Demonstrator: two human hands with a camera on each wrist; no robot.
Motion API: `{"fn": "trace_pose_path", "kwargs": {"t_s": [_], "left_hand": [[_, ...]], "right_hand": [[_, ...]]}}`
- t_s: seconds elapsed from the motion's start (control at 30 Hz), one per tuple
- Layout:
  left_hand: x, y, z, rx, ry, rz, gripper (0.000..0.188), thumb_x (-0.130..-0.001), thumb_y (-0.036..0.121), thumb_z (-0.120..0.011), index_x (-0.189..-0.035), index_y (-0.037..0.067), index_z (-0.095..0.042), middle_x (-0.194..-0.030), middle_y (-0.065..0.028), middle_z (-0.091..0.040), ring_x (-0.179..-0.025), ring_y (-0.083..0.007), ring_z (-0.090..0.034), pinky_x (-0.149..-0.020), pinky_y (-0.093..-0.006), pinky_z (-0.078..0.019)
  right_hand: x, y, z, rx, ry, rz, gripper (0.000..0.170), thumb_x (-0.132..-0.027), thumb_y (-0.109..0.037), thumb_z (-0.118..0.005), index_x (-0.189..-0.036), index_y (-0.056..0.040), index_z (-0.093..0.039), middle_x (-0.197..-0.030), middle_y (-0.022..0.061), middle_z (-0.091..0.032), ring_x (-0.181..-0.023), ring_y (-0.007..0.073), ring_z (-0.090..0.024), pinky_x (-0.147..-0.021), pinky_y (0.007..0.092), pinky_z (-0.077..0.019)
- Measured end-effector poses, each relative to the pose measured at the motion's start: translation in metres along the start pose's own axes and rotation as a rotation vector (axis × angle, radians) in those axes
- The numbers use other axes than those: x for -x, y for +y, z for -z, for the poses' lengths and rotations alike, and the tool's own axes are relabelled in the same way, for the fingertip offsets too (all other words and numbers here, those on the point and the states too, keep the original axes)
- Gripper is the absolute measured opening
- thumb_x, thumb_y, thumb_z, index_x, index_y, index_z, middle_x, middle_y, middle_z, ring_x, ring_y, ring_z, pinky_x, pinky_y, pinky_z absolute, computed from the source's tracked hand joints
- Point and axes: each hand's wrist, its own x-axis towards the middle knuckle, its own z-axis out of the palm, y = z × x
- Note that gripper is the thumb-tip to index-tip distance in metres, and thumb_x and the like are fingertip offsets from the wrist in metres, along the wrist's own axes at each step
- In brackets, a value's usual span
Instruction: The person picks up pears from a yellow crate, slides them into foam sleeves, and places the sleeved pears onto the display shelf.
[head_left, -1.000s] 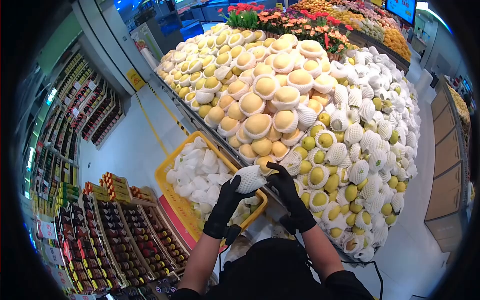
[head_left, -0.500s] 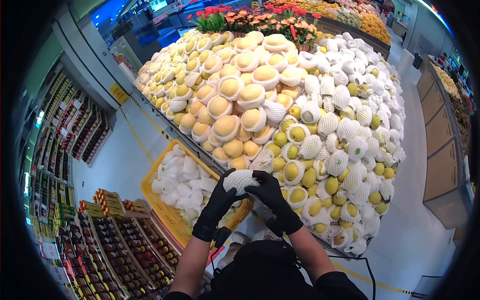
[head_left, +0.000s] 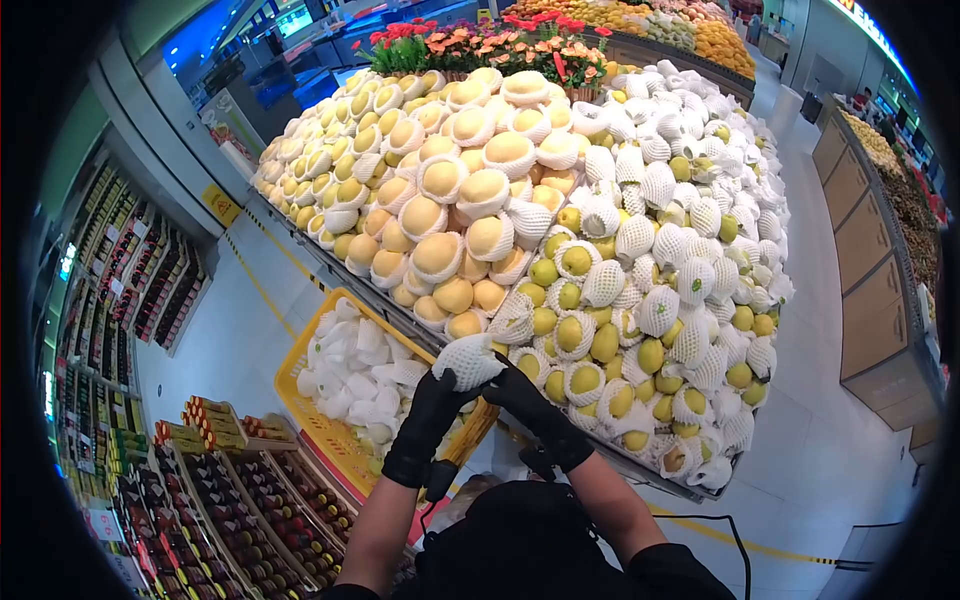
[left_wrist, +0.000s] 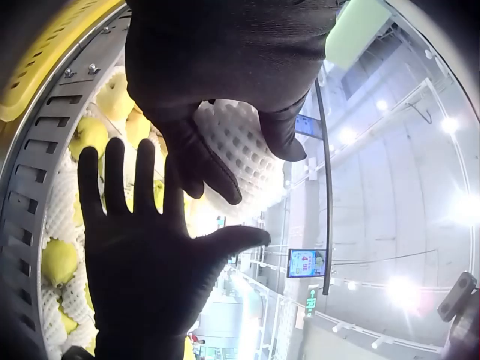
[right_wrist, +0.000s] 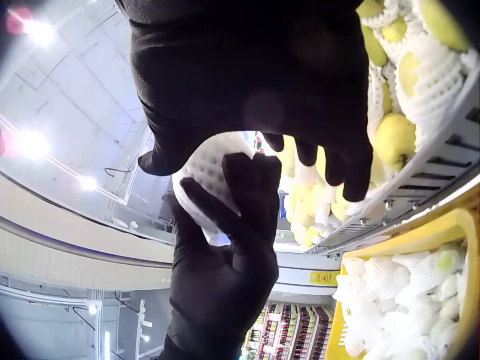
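A fruit in a white foam net [head_left: 466,362] is up in front of the person at the display's near edge. The gloved left hand [head_left: 432,408] grips it from the left and below, thumb and fingers curled round the net. In the left wrist view, the black-gloved right hand [left_wrist: 154,251] shows its fingers straight and spread beside the fruit. The right wrist view shows the right thumb extended near the net, while the left fingers [right_wrist: 214,206] wrap it. The net hides most of the fruit.
Yellow pears in foam nets [head_left: 605,340] are heaped at right, larger round yellow fruits [head_left: 440,255] at centre. A metal rail edges the display. Below left stands a yellow crate [head_left: 290,385] holding white foam nets; shelves of jars [head_left: 235,500] flank it.
Both hands were at the netted fruit half a second ago; now the left holds it and the right fingers have straightened away. The head view has shifted rightward.
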Motion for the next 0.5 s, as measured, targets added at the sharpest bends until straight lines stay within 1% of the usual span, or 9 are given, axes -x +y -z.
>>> {"fn": "trace_pose_path", "kwargs": {"t_s": [0.03,0.07,0.17,0.2,0.3,0.4,0.5], "left_hand": [[0.005,0.003,-0.004,-0.011,-0.018,0.037,0.067,-0.086,0.046,-0.062,-0.131,0.0,-0.043,-0.122,-0.0132,-0.055,-0.112,-0.0265,-0.056,-0.092,-0.0397,-0.0496],[0.01,0.007,-0.006,-0.023,-0.038,0.075,0.067,-0.086,0.046,-0.062,-0.13,-0.001,-0.043,-0.121,-0.013,-0.055,-0.111,-0.026,-0.056,-0.092,-0.0394,-0.0499],[0.018,0.022,0.0,-0.069,-0.107,0.187,0.064,-0.088,0.045,-0.059,-0.13,-0.001,-0.044,-0.12,-0.0126,-0.056,-0.107,-0.0243,-0.058,-0.089,-0.0394,-0.0516],[0.02,0.029,0.001,-0.063,-0.124,0.176,0.059,-0.09,0.041,-0.058,-0.13,-0.001,-0.044,-0.119,-0.0123,-0.057,-0.103,-0.0235,-0.06,-0.087,-0.0389,-0.0531],[0.023,0.034,0.025,-0.226,-0.099,0.246,0.056,-0.091,0.037,-0.058,-0.13,-0.001,-0.045,-0.118,-0.012,-0.057,-0.101,-0.0231,-0.061,-0.085,-0.0388,-0.0539],[0.029,0.036,0.059,-0.225,-0.08,0.306,0.056,-0.087,0.029,-0.065,-0.131,-0.001,-0.044,-0.122,-0.0124,-0.055,-0.107,-0.0226,-0.057,-0.088,-0.0373,-0.0517],[0.039,0.039,0.07,-0.677,-0.054,-0.039,0.068,-0.079,0.019,-0.075,-0.134,0.0,-0.04,-0.13,-0.0138,-0.049,-0.115,-0.0223,-0.051,-0.094,-0.0358,-0.0468]], "right_hand": [[0.0,0.003,-0.006,-0.007,0.013,0.044,0.07,-0.078,-0.007,-0.069,-0.139,-0.0031,-0.033,-0.124,0.0102,-0.053,-0.108,0.02,-0.056,-0.089,0.032,-0.049],[0.002,0.006,-0.012,-0.067,0.098,0.061,0.064,-0.08,-0.008,-0.068,-0.136,-0.0034,-0.037,-0.12,0.0094,-0.055,-0.106,0.0188,-0.057,-0.086,0.0308,-0.0505],[0.009,-0.023,-0.04,-0.03,0.172,0.023,0.054,-0.082,-0.002,-0.064,-0.131,-0.0016,-0.041,-0.114,0.009,-0.059,-0.101,0.0168,-0.059,-0.089,0.0315,-0.0489],[0.007,-0.017,-0.043,-0.033,0.195,0.056,0.047,-0.083,-0.005,-0.065,-0.125,-0.0014,-0.046,-0.109,0.0075,-0.062,-0.095,0.0163,-0.062,-0.086,0.031,-0.0504],[0.007,-0.003,-0.058,0.03,0.28,0.063,0.041,-0.085,-0.01,-0.063,-0.123,-0.0019,-0.048,-0.109,0.007,-0.062,-0.097,0.0161,-0.061,-0.086,0.0312,-0.0503],[0.01,0.005,-0.077,-0.059,0.299,0.127,0.042,-0.087,-0.017,-0.064,-0.123,-0.001,-0.049,-0.107,0.0069,-0.061,-0.097,0.0164,-0.06,-0.082,0.0298,-0.0516],[0.02,0.014,-0.098,-0.276,0.362,0.085,0.041,-0.089,-0.021,-0.062,-0.123,-0.0012,-0.049,-0.107,0.0072,-0.061,-0.097,0.017,-0.061,-0.081,0.031,-0.0523]]}}
